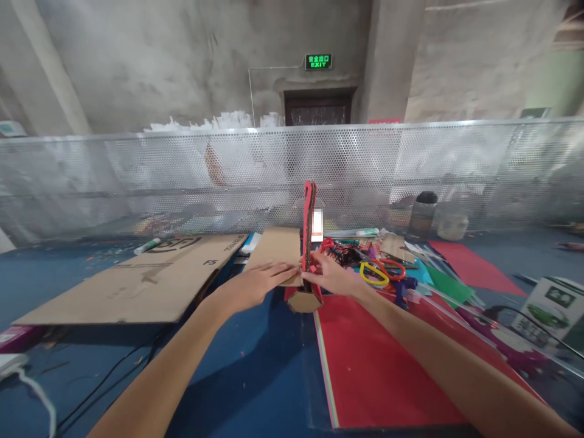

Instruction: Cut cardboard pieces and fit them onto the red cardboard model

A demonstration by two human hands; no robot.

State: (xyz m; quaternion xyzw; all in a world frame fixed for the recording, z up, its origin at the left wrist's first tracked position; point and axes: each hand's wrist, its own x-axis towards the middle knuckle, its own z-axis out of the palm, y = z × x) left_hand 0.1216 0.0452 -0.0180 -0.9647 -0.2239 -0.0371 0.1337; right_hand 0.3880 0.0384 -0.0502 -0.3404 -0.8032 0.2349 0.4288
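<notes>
In the middle of the desk stands a red-and-brown cardboard model (308,222), with a tall narrow upright on a many-sided base (305,302). My right hand (335,277) holds it from the right, thumb and fingers around the lower upright. Fingers stretched out, my left hand (269,278) lies over the near edge of a brown cardboard piece (279,243); its fingertips reach the model's left side. Small pinkish-red bits (314,268) show by the right fingers. Exactly where the fingertips press on the model is partly hidden.
A large cardboard sheet (150,280) lies left, a marker (147,246) on it. Red paper (378,365) spreads at front right. Beyond are yellow-handled scissors (374,275), tangled supplies, a dark-topped bottle (423,214) and a white-green box (550,313). A perforated metal screen (182,176) stands behind.
</notes>
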